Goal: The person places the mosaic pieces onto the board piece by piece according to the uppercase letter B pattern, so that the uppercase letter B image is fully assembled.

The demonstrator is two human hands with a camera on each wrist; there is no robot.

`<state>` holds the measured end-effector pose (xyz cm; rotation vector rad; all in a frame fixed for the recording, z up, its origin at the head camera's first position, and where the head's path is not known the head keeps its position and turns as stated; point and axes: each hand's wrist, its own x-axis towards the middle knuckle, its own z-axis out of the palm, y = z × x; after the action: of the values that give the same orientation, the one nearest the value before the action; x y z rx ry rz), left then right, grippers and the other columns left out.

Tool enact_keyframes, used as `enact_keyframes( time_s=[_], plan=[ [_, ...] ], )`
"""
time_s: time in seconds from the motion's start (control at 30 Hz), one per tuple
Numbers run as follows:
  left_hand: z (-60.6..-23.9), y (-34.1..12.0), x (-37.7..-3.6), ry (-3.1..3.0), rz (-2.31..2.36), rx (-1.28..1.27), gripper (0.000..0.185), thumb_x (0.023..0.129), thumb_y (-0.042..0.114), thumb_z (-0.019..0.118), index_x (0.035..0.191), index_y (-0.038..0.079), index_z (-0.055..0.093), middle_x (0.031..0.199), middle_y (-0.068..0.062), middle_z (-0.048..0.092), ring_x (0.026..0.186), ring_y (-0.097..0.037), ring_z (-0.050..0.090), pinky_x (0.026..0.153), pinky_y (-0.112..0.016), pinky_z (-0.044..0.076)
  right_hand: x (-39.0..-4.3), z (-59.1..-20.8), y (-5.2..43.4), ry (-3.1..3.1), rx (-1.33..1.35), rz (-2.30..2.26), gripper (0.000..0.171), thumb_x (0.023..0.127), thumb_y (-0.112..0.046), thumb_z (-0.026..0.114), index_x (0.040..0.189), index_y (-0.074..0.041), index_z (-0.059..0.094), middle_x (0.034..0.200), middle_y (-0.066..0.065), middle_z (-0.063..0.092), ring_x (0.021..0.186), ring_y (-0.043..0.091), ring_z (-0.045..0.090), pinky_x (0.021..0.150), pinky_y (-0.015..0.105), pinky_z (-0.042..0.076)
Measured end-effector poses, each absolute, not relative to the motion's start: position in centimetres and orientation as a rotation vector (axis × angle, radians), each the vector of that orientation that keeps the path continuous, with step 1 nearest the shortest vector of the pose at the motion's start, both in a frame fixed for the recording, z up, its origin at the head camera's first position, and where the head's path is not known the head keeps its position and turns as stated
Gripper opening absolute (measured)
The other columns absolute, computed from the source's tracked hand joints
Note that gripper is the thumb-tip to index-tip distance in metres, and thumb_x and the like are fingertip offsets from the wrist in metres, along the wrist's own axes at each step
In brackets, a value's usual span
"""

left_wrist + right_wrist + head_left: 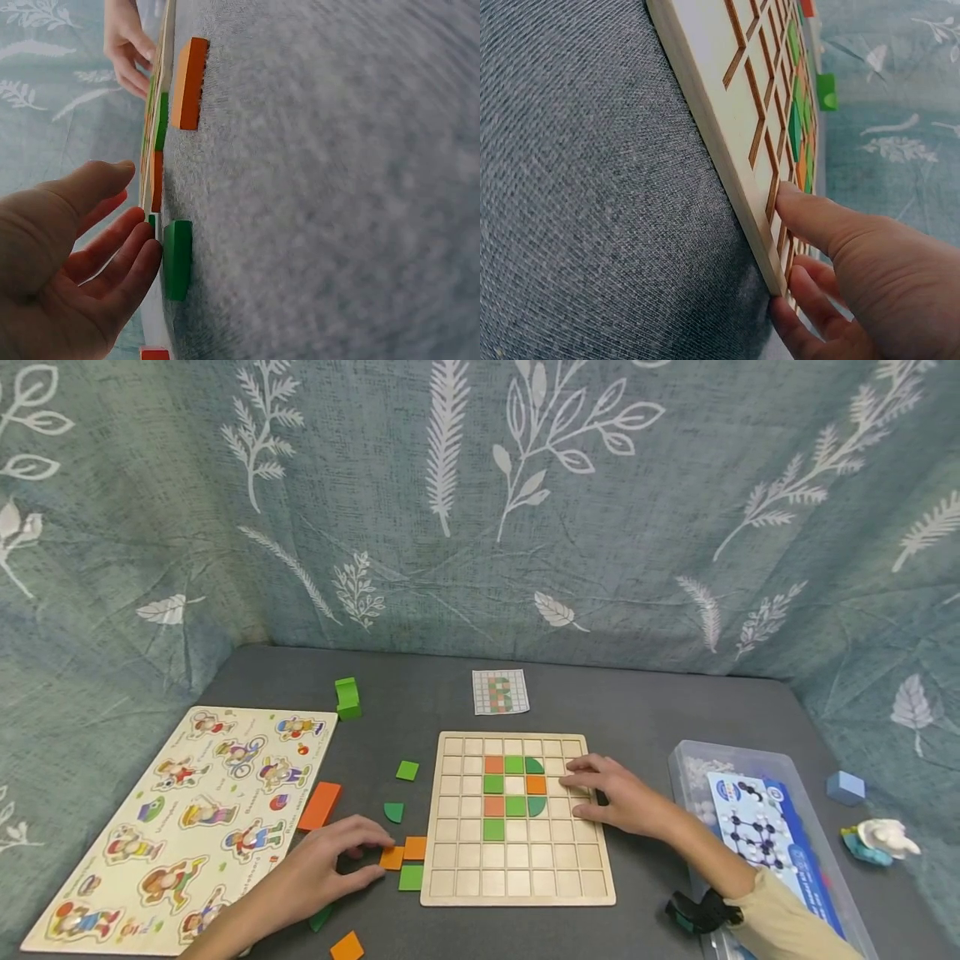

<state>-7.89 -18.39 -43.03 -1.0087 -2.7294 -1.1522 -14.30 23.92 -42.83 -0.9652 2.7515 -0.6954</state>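
Observation:
My left hand (pixel 326 864) is at the left of the wooden grid board (pixel 517 893), fingertips and thumb right at an orange tile (pixel 392 858). A gap shows between thumb and fingers in the left wrist view. Against that tile lies another orange tile (pixel 415 848), with a green tile (pixel 410 877) just below. My right hand (pixel 618 793) rests on the board's right edge, fingers spread over the grid. Green, orange and dark green quarter-round pieces fill several squares, including a green tile (pixel 493 830) and a quarter-round piece (pixel 537 806).
A pattern card (pixel 500 692) lies behind the board. At left are a picture puzzle board (pixel 225 760), a red-orange block (pixel 319 806) and loose tiles. A clear plastic box (pixel 693 760), a blue block (pixel 846 787) and a small figurine (pixel 879 842) stand at right.

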Motion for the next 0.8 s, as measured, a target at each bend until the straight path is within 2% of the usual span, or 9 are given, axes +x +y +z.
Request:
enact_keyframes(
  time_s=[0.57,0.8],
  plan=[
    [-43.14,-17.98,-8.07,-2.804,-1.183,-0.984,0.023,0.085,0.020,0.075,0.107,0.018,0.069,0.109,0.005,0.065,0.093,-0.005,0.061,0.074,-0.020,0.054,-14.27,-42.89,23.89,2.759,-0.978,-0.699,0.041,0.090,-0.020,0.069,0.128,-0.006,0.063,0.134,0.017,0.054,0.122,0.036,0.051,0.096,0.051,0.046],
    [-42.94,-17.92,-8.39,-2.861,-1.101,-1.061,0.017,0.085,0.023,0.075,0.101,0.027,0.070,0.110,0.006,0.065,0.098,-0.009,0.060,0.078,-0.024,0.052,-14.37,-42.95,23.81,2.759,-0.980,-0.692,0.042,0.090,-0.021,0.069,0.128,-0.007,0.063,0.134,0.016,0.054,0.122,0.035,0.051,0.096,0.051,0.046]
  ],
)
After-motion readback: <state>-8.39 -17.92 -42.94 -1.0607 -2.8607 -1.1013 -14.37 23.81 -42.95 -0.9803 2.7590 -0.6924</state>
